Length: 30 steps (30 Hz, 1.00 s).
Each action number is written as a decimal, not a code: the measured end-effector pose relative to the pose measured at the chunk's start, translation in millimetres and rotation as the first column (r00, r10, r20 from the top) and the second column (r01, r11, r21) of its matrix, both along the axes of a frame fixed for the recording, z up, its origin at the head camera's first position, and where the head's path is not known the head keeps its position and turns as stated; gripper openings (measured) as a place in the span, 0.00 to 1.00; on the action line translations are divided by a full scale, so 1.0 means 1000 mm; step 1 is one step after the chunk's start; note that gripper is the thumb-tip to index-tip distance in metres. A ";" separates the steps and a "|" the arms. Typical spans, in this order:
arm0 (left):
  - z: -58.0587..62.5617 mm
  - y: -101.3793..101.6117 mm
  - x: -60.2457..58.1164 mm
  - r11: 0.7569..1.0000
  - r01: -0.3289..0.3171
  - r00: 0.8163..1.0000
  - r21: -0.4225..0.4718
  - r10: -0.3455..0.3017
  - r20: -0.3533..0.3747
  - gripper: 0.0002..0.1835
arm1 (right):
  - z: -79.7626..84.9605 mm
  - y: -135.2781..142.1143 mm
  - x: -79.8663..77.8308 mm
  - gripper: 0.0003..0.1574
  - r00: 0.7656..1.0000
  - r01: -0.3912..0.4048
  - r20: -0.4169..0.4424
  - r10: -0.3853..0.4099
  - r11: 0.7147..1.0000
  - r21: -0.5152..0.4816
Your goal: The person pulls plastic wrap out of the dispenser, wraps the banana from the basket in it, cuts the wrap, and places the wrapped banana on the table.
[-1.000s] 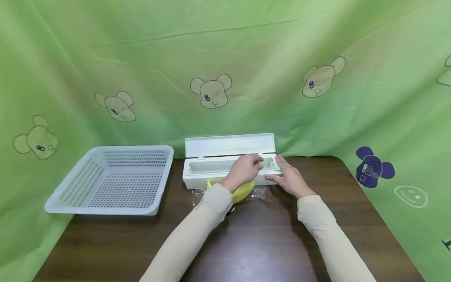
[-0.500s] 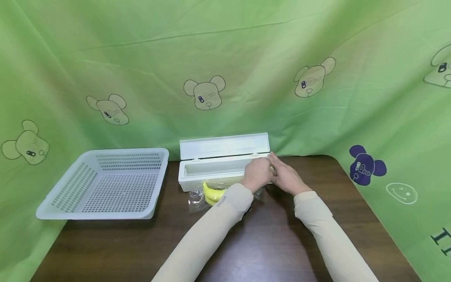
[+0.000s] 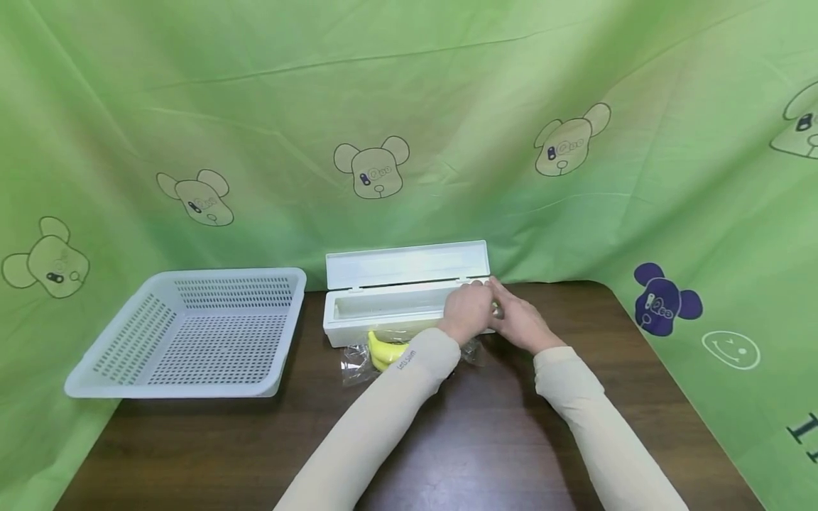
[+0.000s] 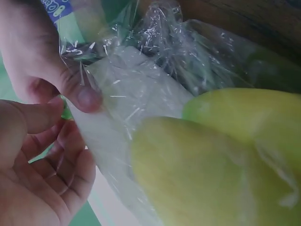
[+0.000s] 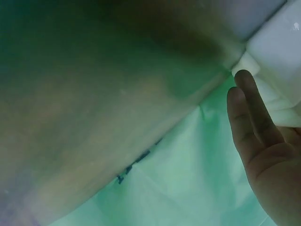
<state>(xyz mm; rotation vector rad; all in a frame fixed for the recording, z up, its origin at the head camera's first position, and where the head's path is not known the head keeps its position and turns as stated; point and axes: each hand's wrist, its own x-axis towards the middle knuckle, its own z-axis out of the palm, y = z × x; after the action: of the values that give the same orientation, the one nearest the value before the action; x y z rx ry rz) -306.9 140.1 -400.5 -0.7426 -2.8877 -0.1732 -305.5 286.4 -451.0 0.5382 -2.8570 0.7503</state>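
Note:
A long white box, its lid tipped back, stands at the back of the table. My left hand is over the box's right end; thumb and forefinger pinch a small green tab there, mostly hidden by the fingers. My right hand holds that same end, its thumb on the front face and its fingers reaching along the end. Yellow bananas under clear plastic film lie in front of the box, partly covered by my left forearm.
A white perforated basket stands on the left of the brown wooden table. Green curtain with bear prints hangs right behind the box and at both sides.
My left hand has moved right to the box's end and pinched the green tab. The right hand stays on the box. Over the last half second the hands have barely moved.

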 end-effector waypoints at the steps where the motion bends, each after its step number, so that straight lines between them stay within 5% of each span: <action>1: 0.000 0.000 0.000 1.000 0.001 1.000 -0.003 -0.001 0.004 0.11 | -0.001 0.000 0.001 0.46 1.000 -0.001 0.002 0.001 1.000 0.000; 9: -0.002 -0.002 -0.002 1.000 0.010 0.999 0.019 -0.011 0.050 0.08 | -0.007 0.003 0.004 0.47 0.999 -0.020 -0.050 0.022 0.999 0.045; 30: 0.000 -0.015 -0.004 1.000 0.007 1.000 -0.010 -0.007 0.026 0.08 | -0.008 -0.007 0.007 0.47 0.998 0.031 -0.063 -0.020 0.985 0.168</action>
<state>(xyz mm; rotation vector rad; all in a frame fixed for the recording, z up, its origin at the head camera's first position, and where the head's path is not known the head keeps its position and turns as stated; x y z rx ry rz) -310.5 125.5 -400.7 -0.7583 -2.9128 -0.1711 -298.5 279.7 -458.6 0.5348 -2.8799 0.4815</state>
